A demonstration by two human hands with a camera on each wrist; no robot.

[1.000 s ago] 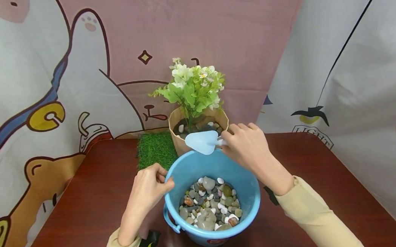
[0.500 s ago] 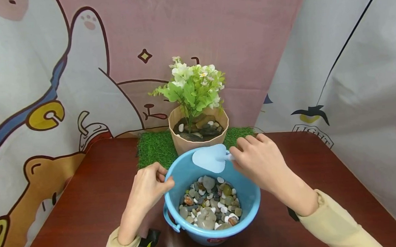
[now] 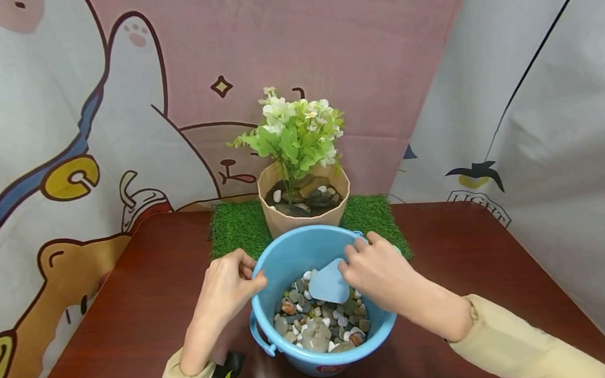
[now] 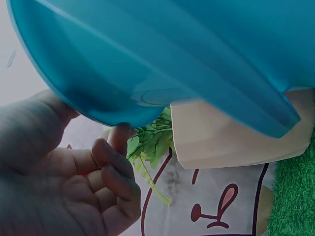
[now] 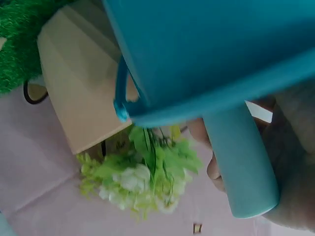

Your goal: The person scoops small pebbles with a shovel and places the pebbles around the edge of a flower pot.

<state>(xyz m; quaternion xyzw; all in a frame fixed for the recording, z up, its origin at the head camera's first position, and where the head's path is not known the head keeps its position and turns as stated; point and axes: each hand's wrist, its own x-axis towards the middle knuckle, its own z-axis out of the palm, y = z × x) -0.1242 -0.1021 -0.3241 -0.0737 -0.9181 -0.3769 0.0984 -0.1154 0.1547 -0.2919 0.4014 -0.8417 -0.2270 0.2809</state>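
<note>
A light-blue bucket (image 3: 281, 259) stands on the table with many mixed pebbles (image 3: 316, 332) in its bottom. My left hand (image 3: 228, 283) pinches the bucket's left rim between thumb and fingers; the left wrist view shows this hand (image 4: 74, 172) at the rim's edge. Over the bucket's right side, my right hand (image 3: 383, 273) grips a small pale-blue trowel (image 3: 330, 282). The blade is inside the bucket, just above or against the pebbles; I cannot tell which. In the right wrist view the trowel's thick handle (image 5: 241, 162) lies in the curled fingers.
Right behind the bucket, a beige flowerpot (image 3: 304, 220) holds stones and a white-flowered leafy plant (image 3: 294, 134). It stands on a green artificial-grass mat (image 3: 237, 227). The brown table (image 3: 473, 259) extends to both sides, with a printed cloth (image 3: 367, 63) hanging behind.
My right hand has brought the trowel from near the flowerpot's front edge down into the bucket, with its blade now low over the pebbles. My left hand stays on the rim.
</note>
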